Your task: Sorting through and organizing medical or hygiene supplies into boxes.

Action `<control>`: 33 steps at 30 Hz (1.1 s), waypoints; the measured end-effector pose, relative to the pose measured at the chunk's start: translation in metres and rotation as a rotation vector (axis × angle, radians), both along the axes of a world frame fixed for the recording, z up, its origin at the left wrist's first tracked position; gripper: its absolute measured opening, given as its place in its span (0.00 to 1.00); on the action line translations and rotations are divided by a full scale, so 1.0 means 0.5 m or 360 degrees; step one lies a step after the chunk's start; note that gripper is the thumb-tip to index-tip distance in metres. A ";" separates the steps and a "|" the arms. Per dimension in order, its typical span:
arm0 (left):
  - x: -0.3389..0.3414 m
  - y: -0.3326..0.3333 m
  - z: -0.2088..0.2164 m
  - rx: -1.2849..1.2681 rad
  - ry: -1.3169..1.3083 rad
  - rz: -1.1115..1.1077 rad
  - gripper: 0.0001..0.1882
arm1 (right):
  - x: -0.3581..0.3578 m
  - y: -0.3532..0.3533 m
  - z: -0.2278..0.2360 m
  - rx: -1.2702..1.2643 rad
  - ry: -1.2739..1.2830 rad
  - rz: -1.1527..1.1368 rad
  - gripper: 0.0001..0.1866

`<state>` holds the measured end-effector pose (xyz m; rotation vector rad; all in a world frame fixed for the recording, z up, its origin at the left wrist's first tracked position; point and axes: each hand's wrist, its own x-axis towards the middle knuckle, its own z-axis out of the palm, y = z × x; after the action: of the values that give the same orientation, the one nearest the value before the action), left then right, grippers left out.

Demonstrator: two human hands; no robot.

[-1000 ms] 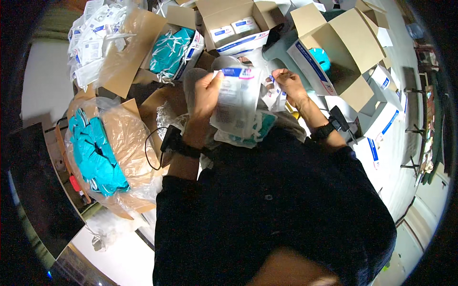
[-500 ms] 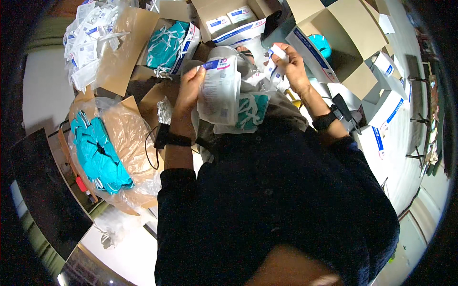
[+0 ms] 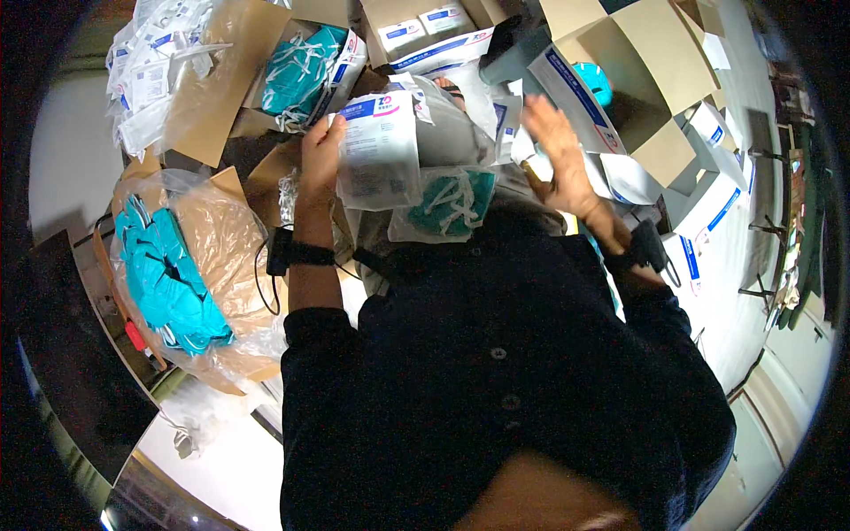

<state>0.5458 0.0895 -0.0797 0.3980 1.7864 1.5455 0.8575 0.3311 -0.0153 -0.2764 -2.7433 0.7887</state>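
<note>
One bag (image 3: 405, 223) holds a teal mask (image 3: 450, 205); the left hand (image 3: 321, 157) pinches a white packet (image 3: 379, 155); the blurred right hand (image 3: 560, 155) seems spread; loose masks (image 3: 303, 78) lie unbagged.

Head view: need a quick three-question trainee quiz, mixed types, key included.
1. Fill in: the white pouch with the blue header is held in the person's ____.
2. True or false: the right hand is clenched into a fist.
3. What colour is the strapped item in the clear packet below the pouch? A: red; B: teal; C: yellow.

Key: 1: left hand; 2: false, it is open; 3: B.
</note>
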 end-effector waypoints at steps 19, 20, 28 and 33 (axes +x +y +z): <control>0.089 0.083 0.135 -0.0082 -0.0233 -0.0270 0.15 | -0.237 -0.046 0.000 -0.0251 -0.0084 -0.0024 0.11; 0.091 0.079 0.102 0.0000 -0.0033 -0.0351 0.16 | -0.240 -0.051 0.003 -0.0249 -0.0251 -0.0030 0.14; 0.062 0.122 0.018 0.0124 -0.0293 -0.0160 0.19 | -0.162 -0.066 0.102 -0.0005 0.0241 0.0370 0.31; 0.079 0.230 0.056 -0.0044 -0.0604 -0.0342 0.18 | -0.085 -0.047 0.126 0.0329 0.0277 0.0211 0.29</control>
<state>0.5854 0.2046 -0.0516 0.2530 1.4211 1.3409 0.8150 0.3074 0.0479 0.0160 -2.6693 0.5262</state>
